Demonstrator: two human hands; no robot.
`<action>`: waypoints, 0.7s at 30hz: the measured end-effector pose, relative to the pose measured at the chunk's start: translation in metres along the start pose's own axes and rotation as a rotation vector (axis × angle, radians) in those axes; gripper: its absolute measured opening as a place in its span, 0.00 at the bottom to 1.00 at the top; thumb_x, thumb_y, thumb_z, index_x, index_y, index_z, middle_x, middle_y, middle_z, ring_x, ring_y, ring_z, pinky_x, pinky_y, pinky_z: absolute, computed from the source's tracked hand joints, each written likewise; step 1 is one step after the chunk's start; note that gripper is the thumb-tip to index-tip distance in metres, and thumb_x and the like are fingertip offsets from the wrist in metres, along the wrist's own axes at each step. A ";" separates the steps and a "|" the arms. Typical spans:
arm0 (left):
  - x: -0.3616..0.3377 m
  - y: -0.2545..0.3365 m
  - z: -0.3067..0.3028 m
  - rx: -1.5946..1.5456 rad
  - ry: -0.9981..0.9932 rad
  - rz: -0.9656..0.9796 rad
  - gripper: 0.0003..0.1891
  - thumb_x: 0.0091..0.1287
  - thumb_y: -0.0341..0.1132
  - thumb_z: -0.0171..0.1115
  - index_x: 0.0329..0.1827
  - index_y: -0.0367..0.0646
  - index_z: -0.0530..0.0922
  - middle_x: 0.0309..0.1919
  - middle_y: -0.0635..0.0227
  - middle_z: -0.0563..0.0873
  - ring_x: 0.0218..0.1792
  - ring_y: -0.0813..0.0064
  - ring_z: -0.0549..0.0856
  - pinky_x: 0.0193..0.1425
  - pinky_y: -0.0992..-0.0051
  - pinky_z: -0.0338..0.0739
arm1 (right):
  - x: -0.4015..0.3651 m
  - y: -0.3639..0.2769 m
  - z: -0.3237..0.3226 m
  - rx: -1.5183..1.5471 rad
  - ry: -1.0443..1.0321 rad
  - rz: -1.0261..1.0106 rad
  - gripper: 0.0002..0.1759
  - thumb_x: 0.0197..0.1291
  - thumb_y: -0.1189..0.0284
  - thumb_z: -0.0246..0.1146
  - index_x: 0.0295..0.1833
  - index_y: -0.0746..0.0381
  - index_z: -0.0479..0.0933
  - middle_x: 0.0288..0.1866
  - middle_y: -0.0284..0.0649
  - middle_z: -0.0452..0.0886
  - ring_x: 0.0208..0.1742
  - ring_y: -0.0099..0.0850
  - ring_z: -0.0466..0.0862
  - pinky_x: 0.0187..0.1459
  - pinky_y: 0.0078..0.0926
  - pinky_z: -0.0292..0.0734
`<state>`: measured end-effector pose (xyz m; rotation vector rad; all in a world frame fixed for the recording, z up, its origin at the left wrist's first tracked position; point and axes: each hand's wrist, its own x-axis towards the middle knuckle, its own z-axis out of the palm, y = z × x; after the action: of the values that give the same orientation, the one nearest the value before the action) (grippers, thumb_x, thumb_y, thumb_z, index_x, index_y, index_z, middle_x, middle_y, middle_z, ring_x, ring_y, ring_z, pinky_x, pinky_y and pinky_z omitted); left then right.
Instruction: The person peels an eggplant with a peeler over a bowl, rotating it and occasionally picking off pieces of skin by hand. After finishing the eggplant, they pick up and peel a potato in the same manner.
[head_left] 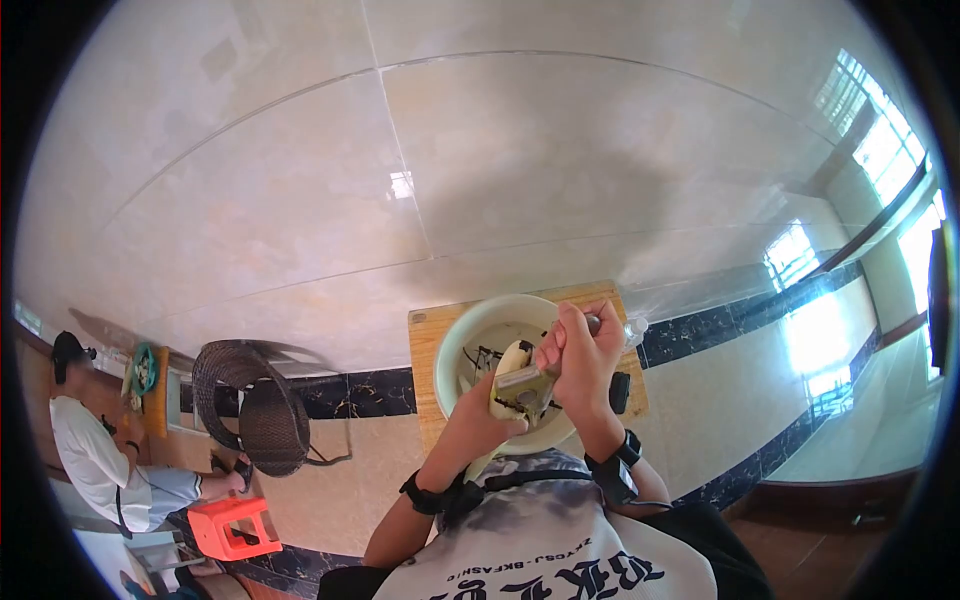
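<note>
Two hands working over a pale green round bowl (462,335)

The left hand (476,415) is curled around a pale yellow piece of food (513,358), held just above the bowl on the light wooden board (424,345). The right hand (580,360) is closed in a fist around a grey metal utensil (522,377) that touches the piece.

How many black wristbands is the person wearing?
2. One on the left wrist, below the left hand holding a pale food piece; one on the right wrist, below the right hand gripping a metal tool. None looks hidden.
</note>
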<state>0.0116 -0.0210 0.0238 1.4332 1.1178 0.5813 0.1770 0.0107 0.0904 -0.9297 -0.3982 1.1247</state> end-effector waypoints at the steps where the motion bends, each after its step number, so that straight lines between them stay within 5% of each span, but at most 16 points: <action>1: 0.000 -0.004 0.001 -0.008 0.000 -0.004 0.45 0.52 0.34 0.80 0.77 0.42 0.70 0.56 0.52 0.89 0.59 0.53 0.89 0.65 0.61 0.81 | -0.001 0.002 -0.001 -0.019 0.002 -0.034 0.13 0.74 0.78 0.62 0.41 0.61 0.63 0.23 0.35 0.71 0.17 0.25 0.72 0.19 0.29 0.71; 17: -0.015 -0.006 0.009 0.184 0.014 0.085 0.37 0.53 0.38 0.77 0.69 0.44 0.75 0.50 0.49 0.90 0.52 0.46 0.89 0.58 0.56 0.83 | 0.062 -0.015 -0.023 0.090 0.190 -0.188 0.13 0.71 0.79 0.61 0.39 0.58 0.63 0.22 0.34 0.68 0.17 0.26 0.69 0.21 0.31 0.71; 21: -0.008 0.000 -0.001 0.195 0.011 -0.109 0.42 0.54 0.36 0.79 0.75 0.41 0.72 0.58 0.50 0.89 0.59 0.54 0.89 0.66 0.61 0.81 | 0.042 -0.035 -0.022 0.091 0.191 -0.183 0.13 0.71 0.79 0.61 0.38 0.57 0.63 0.22 0.34 0.68 0.17 0.27 0.69 0.20 0.31 0.72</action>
<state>0.0077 -0.0278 0.0255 1.5255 1.2811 0.4119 0.2304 0.0342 0.0989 -0.8924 -0.2678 0.8721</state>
